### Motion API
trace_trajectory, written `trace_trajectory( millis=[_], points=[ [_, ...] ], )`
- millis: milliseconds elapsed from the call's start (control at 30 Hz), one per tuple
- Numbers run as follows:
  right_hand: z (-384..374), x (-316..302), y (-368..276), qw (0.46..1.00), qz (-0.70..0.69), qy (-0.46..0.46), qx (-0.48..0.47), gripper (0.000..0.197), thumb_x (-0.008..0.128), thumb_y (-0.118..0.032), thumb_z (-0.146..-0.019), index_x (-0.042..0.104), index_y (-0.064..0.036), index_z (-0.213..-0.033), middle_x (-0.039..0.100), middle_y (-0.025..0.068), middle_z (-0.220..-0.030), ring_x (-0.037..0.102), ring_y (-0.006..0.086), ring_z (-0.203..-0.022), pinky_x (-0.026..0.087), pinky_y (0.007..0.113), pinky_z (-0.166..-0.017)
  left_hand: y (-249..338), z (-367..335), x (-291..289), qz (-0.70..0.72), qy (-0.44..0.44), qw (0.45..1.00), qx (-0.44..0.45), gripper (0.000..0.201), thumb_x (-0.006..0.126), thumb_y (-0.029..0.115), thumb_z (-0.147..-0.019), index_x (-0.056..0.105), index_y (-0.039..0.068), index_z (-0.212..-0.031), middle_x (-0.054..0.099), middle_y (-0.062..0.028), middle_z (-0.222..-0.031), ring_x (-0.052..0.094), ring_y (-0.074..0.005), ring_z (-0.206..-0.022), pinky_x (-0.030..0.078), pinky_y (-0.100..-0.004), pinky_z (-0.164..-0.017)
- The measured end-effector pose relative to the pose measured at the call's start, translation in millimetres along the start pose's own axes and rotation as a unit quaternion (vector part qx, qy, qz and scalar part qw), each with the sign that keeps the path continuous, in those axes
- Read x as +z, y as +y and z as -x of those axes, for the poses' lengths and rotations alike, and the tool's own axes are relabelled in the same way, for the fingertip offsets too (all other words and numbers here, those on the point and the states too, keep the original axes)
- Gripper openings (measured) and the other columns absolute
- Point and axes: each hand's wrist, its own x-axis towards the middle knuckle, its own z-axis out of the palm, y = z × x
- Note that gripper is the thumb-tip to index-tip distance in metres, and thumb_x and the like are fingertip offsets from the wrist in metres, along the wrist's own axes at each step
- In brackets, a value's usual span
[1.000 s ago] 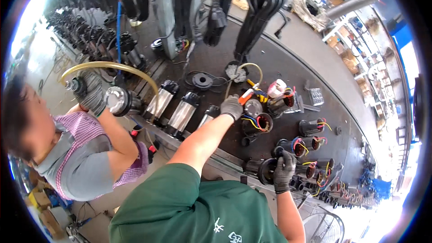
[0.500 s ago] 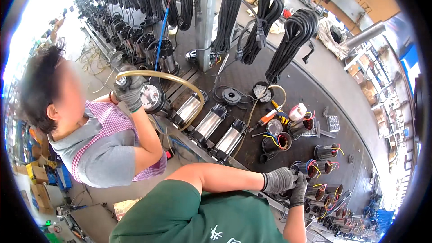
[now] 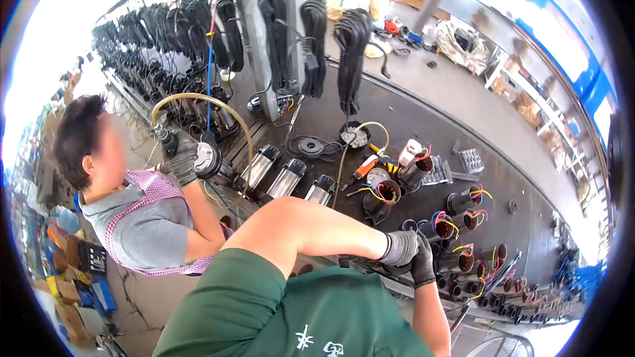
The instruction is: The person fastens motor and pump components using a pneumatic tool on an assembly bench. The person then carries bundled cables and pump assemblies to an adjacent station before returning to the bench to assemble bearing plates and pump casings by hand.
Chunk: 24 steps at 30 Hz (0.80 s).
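My left hand (image 3: 399,248), in a grey knit glove, is curled closed at the table's near edge. Against it, my right hand (image 3: 422,266), in a darker-looking glove, is closed too. Their fingers meet, and whatever they grip is hidden. Just beyond the fingers is a small dark round part (image 3: 409,225). Close by on the right lies a black motor housing (image 3: 442,227) with red, blue and yellow wires. Another wired housing (image 3: 381,199) stands farther off to the left of my hands.
On the left, a co-worker's gloved hand (image 3: 180,162) holds an air tool with a yellowish hose (image 3: 250,152) at a silver-topped pump (image 3: 207,157). Silver pump bodies (image 3: 287,177) line the table edge. Black cable coils (image 3: 353,53) hang above. An orange-handled tool (image 3: 364,167) lies mid-table; several housings (image 3: 458,262) stand right.
My view has tilted and shifted, so the table sits lower and farther left. My hands stay together at the edge. The co-worker's tool hand has lowered toward the pump.
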Motion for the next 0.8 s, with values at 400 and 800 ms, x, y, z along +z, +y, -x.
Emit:
trace_trajectory(
  millis=[400,800],
  points=[
    [15.1,35.7,-24.6,0.994,0.096,0.007,-0.06,0.044,0.064,-0.026,-0.099,0.059,0.0022,-0.132,0.066,0.0087,-0.122,0.061,0.0155,-0.11,0.048,0.031,-0.099,15.8,1.5,-92.1,0.127,-0.097,0.947,-0.278,0.013,0.06,0.012,-0.081,0.072,0.007,-0.081,0.072,-0.015,-0.078,0.071,-0.0317,-0.073,0.056,-0.0445,-0.064],
    [1.2,25.8,-4.9,0.999,0.026,-0.006,-0.035,0.049,0.069,-0.025,-0.095,0.057,0.0029,-0.133,0.068,0.0119,-0.117,0.062,0.0172,-0.104,0.052,0.032,-0.093,11.5,-17.4,-93.9,-0.051,-0.272,0.955,-0.104,0.014,0.059,0.015,-0.084,0.07,0.01,-0.092,0.067,-0.0105,-0.093,0.068,-0.0271,-0.091,0.051,-0.0418,-0.072]
  ],
)
